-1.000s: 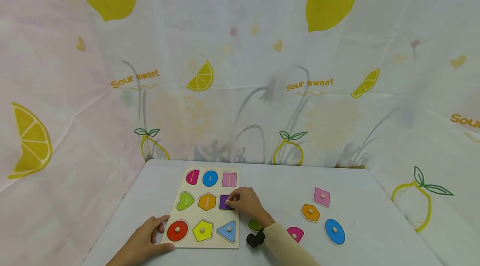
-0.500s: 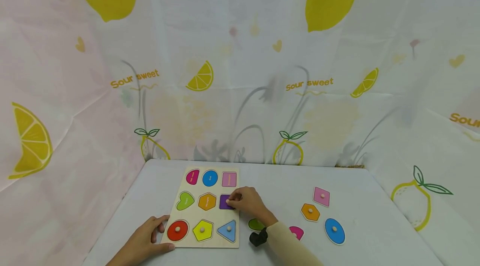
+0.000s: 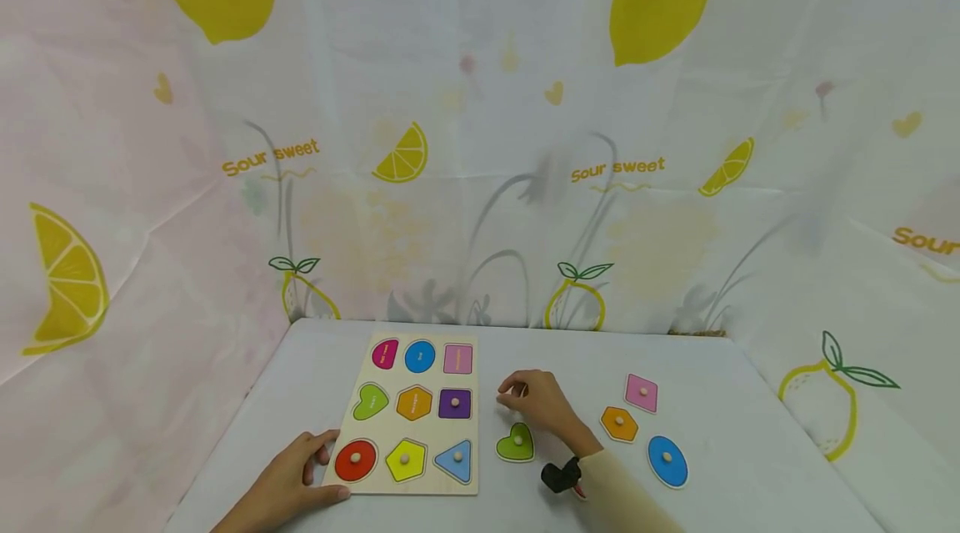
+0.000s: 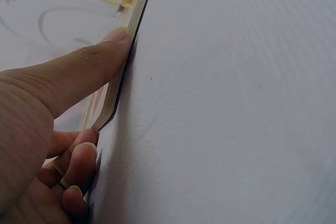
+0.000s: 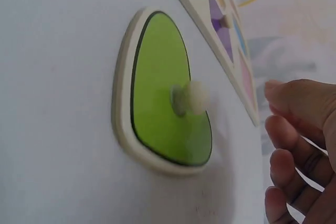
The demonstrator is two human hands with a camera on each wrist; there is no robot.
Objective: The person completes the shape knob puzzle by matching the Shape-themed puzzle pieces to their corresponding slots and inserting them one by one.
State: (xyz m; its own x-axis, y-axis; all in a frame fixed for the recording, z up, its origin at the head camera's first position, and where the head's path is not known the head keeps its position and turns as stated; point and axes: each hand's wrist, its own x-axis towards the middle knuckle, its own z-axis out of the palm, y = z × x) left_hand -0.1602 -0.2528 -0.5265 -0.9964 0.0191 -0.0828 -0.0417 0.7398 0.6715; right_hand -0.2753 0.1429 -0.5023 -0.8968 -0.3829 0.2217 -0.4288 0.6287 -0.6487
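In the head view, a wooden shape puzzle board (image 3: 393, 429) lies on the table, with my left hand (image 3: 285, 479) at its near left corner. My thumb (image 4: 89, 69) presses the front edge while the curled fingers hold the left side. The purple square piece (image 3: 447, 411) sits in its slot at the right of the middle row. Just right of the board, my right hand (image 3: 547, 404) hovers with fingers loosely bent and nothing in them. Beneath it lies a green heart piece (image 3: 508, 450) with a knob, seen large in the right wrist view.
Farther right lie a pink rhombus piece (image 3: 635, 393), an orange hexagon piece (image 3: 611, 424) and a blue oval piece (image 3: 675, 475). My right wrist and its black camera (image 3: 558, 476) mostly cover a dark pink piece. A lemon-print cloth (image 3: 480, 224) hangs behind the table.
My right hand has let go of the purple square piece's knob and moved right, off the board. The green heart now shows whole. My left hand stays put.
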